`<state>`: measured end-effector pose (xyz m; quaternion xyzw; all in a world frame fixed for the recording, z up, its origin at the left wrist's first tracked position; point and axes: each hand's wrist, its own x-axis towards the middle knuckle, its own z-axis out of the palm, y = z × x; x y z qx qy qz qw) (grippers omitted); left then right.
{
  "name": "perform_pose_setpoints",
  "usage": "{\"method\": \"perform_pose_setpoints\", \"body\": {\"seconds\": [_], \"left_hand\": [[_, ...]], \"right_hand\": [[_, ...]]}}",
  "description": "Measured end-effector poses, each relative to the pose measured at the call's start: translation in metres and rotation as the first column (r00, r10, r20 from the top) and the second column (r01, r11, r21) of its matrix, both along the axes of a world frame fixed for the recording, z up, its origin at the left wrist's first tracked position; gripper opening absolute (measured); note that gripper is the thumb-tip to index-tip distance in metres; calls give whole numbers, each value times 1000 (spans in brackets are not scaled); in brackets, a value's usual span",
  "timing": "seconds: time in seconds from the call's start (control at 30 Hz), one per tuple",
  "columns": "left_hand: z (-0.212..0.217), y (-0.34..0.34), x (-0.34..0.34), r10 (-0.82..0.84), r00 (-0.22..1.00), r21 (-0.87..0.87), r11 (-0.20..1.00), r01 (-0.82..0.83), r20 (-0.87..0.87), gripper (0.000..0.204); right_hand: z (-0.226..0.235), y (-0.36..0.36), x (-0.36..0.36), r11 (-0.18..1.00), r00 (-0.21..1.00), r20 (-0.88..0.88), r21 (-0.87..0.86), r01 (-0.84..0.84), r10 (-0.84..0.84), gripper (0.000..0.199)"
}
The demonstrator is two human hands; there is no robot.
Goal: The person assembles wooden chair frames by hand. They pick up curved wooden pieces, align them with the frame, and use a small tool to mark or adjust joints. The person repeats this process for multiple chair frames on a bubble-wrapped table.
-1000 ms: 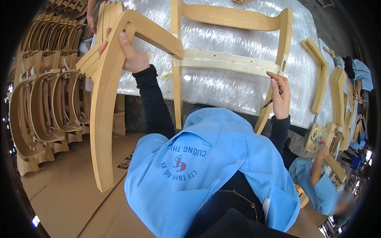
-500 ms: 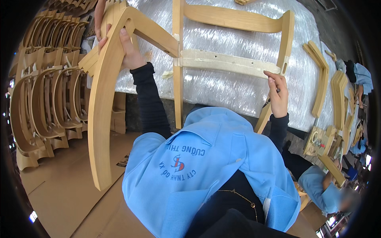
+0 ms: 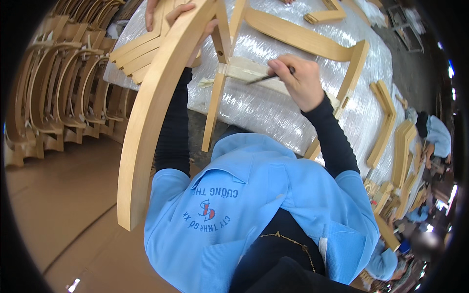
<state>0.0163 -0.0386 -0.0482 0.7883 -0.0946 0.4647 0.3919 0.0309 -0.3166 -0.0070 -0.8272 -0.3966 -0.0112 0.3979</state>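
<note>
Left hand point(image 3: 197, 48): grip closed round curved wooden piece point(image 3: 146, 119), which slants from above plastic-wrapped surface point(image 3: 266, 113) to over brown cardboard point(image 3: 88, 195). Right hand point(image 3: 302, 82): grip pinching dark pen point(image 3: 266, 77) by pale strip point(image 3: 239, 68), contact unclear. Another person's hand point(image 3: 151, 15) beside wooden stack point(image 3: 139, 53), left side

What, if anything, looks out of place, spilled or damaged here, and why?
A small pale scrap on the wrapped table, between the left sleeve and the frame. It looks crumpled, like stray litter, and seems part of nothing nearby. I see no spill or clear damage.
</note>
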Motion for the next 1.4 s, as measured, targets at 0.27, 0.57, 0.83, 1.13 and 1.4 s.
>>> {"method": "perform_pose_setpoints", "body": {"seconds": [0.27, 0.57, 0.83, 1.13, 1.4], "left_hand": [[13, -8, -17, 12, 999, 51, 999, -10, -36, 64], [21, 17, -26, -8, 994, 66, 998, 15, -107, 62], [25, 25, -37, -21, 983, 82, 996, 37, -180, 60], [26, 18, -38, -33, 979, 93, 994, 53, -202, 59], [15, 20, -1, -66, 991, 203, 978, 41, 115, 53]], "right_hand": [[-33, 110, 34, 978, 844, 517, 54, -200, 144, 29], [-47, 129, 27, 963, 820, 511, -205, -172, 256, 30], [-41, 160, 23, 797, 774, 377, -546, -258, 508, 17], [-114, 175, 79, 788, 889, 212, -574, -222, 405, 28], [-125, 152, 59, 973, 928, 292, -58, -223, 230, 30]]}}
